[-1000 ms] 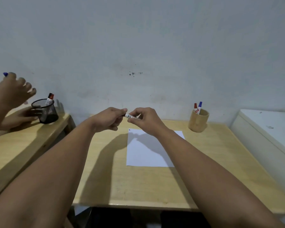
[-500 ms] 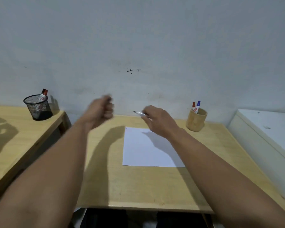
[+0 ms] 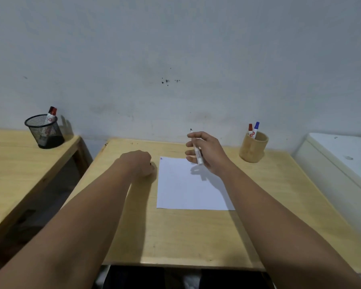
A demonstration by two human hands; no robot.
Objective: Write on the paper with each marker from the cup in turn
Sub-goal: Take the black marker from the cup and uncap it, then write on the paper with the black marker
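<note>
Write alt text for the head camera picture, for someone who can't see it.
A person's right hand holds an uncapped marker, tip up, above a white paper on a wooden desk. The left hand rests as a fist beside the sheet. A wooden cup at the far right holds a red and a blue marker.

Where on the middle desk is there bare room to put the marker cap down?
The desk is bare between the paper and the near edge, and right of the paper below the wooden cup. It is tighter at the far left, where the left hand rests, and over the paper's top, where the right hand holds the marker.
</note>
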